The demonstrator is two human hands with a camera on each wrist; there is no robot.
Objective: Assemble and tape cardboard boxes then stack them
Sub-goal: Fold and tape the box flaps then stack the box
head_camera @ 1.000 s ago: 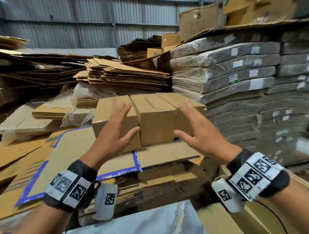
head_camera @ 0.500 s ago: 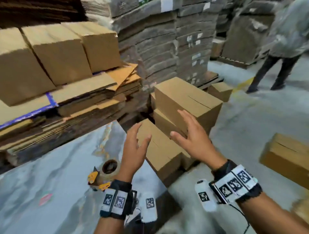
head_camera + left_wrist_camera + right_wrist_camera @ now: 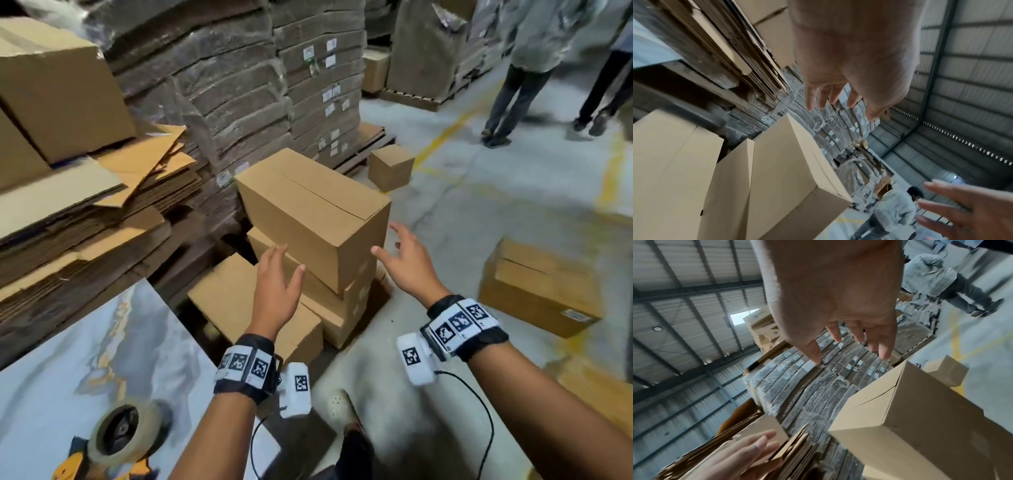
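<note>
A closed cardboard box [image 3: 308,212] [image 3: 789,172] [image 3: 920,415] tops a small stack of boxes [image 3: 342,308] on the floor. My left hand [image 3: 277,287] [image 3: 838,97] hovers open at its near left side, fingers straight, holding nothing. To the right of the box's near corner my right hand [image 3: 400,260] [image 3: 851,344] is spread open and empty, not touching the box. A tape dispenser [image 3: 120,435] lies on the marbled table [image 3: 68,359] at lower left. Assembled boxes [image 3: 58,92] sit on flat cardboard sheets [image 3: 85,212] at left.
Wrapped bundles of flat cardboard [image 3: 239,85] rise behind the stack. More boxes stand on the floor at right [image 3: 537,291] and behind [image 3: 390,168]. Two people [image 3: 534,68] stand at the far right on the concrete floor with yellow lines [image 3: 445,133].
My view swung from the boxes on the left pile, right and down to the floor stack. Both empty hands moved with it and now flank the top box.
</note>
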